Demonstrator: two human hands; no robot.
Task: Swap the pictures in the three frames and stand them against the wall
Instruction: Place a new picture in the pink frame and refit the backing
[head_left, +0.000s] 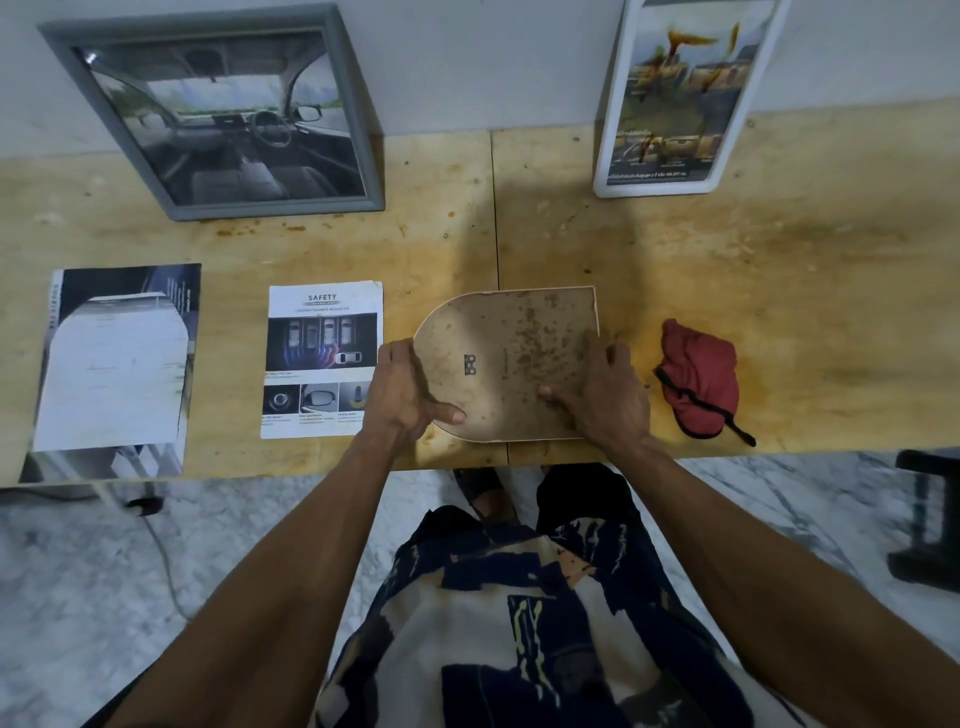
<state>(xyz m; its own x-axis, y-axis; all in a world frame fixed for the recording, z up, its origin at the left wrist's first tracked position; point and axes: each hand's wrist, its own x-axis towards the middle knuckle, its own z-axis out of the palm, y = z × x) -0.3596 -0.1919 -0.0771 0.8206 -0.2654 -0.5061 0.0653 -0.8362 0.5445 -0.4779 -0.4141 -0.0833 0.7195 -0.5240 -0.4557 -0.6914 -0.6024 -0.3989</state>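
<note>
Both hands are gripping an arched frame (511, 358) lying back-up at the table's (779, 291) near edge: left hand (408, 389) clasping its rounded left end, right hand (605, 397) clamping its straight right side. Bare tabletop is stretching beyond it toward the wall.

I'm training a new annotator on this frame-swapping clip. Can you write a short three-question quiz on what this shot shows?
1. True or false: the arched frame is lying back side up on the table.
2. How many frames lean against the wall? A) one B) two C) three
3. Fill in: the loose sheet next to the left hand is headed "_____".

Key
1. True. Both the left hand and the right hand hold its stained backing board.
2. B: the grey frame and the white frame.
3. SAFETY, on the safety sheet.
</note>
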